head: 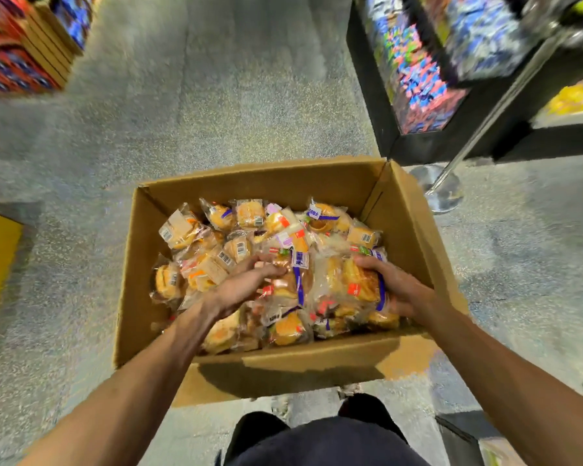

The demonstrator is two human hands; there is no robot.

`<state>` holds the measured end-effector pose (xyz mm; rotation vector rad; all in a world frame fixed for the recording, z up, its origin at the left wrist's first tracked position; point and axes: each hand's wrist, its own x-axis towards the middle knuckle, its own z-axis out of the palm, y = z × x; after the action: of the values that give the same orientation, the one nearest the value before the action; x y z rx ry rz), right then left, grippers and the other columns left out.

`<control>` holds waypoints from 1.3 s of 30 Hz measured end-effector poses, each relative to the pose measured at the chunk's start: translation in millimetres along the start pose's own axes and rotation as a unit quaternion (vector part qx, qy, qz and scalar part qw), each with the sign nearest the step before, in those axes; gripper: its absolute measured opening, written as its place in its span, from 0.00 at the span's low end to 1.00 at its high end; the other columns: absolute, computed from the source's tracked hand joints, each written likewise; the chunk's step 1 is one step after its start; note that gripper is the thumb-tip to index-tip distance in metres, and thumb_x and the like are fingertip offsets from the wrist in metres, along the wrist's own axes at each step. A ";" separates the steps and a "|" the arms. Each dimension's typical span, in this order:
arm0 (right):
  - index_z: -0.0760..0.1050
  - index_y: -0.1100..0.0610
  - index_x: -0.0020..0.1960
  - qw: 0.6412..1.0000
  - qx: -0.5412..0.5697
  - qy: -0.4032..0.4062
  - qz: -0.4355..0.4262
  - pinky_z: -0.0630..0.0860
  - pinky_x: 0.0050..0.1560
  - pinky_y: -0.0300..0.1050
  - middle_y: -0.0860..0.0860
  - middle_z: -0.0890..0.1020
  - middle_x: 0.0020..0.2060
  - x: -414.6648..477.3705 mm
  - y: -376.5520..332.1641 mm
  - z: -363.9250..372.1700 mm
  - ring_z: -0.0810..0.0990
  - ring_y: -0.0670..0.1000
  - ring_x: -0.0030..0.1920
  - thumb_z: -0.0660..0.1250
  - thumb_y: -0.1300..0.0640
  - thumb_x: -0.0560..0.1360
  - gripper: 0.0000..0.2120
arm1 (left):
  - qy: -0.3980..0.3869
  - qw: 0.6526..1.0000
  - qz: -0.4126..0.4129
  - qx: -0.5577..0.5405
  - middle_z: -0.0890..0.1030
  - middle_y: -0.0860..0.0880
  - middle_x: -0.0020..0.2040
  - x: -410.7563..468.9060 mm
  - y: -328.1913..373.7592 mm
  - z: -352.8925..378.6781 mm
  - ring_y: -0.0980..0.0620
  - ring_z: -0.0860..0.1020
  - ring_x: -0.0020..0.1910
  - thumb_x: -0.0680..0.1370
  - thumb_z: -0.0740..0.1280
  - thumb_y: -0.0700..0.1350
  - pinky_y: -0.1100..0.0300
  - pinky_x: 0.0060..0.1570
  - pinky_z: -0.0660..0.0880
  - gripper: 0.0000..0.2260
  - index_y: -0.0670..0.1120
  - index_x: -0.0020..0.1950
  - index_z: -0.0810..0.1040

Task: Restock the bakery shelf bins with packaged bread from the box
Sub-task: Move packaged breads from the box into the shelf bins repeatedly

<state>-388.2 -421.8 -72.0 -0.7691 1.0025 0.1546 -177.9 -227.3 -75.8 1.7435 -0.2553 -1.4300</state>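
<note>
Inside cardboard box [260, 181] — left hand [246, 285], right hand [399, 289] grip glossy wrapped buns [360, 280].

The box [414, 237] before me is brown cardboard; its bread packets [249, 213] are golden under clear wrap (blue stripes, orange-red tags); the floor [216, 95] is speckled grey.

Retail shop floor, grocery aisle.
A speckled grey stone floor [199, 95] runs between a black display stand [371, 95], crammed with bright wrapped goods, on the right, and stacked wooden crates [51, 52] of red-and-blue packets on the left. A chrome queue post [505, 95] on a round base stands beside the black stand. An open brown cardboard box [414, 230] on the floor holds clear-wrapped bread packs [249, 213] bearing barcode labels.
</note>
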 end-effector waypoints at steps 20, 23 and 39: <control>0.75 0.61 0.69 0.840 0.191 0.277 -0.425 0.83 0.46 0.52 0.61 0.80 0.62 -345.1 87.9 -31.9 0.80 0.61 0.57 0.85 0.39 0.50 0.52 | -0.359 0.863 0.318 0.160 0.84 0.46 0.58 -182.1 140.9 230.2 0.49 0.83 0.55 0.61 0.82 0.43 0.51 0.55 0.80 0.38 0.50 0.69 0.72; 0.78 0.63 0.64 0.795 0.198 0.339 -0.463 0.81 0.57 0.55 0.61 0.83 0.58 -407.7 127.9 -46.8 0.82 0.61 0.57 0.85 0.42 0.51 0.47 | -0.399 0.802 0.389 0.215 0.84 0.50 0.57 -226.5 133.1 294.9 0.52 0.83 0.55 0.59 0.83 0.40 0.56 0.52 0.80 0.38 0.54 0.66 0.74; 0.75 0.62 0.65 0.602 0.295 0.528 -0.521 0.82 0.40 0.46 0.56 0.86 0.47 -649.7 459.2 -127.9 0.86 0.53 0.45 0.74 0.53 0.67 0.29 | -0.512 0.739 0.383 0.213 0.86 0.49 0.51 -421.4 -85.1 575.8 0.49 0.84 0.52 0.61 0.82 0.46 0.46 0.56 0.79 0.26 0.55 0.55 0.76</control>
<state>-1043.7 -25.4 177.7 -0.6660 1.3815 -1.7944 -852.2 -182.8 168.5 0.7130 -1.7779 -1.5563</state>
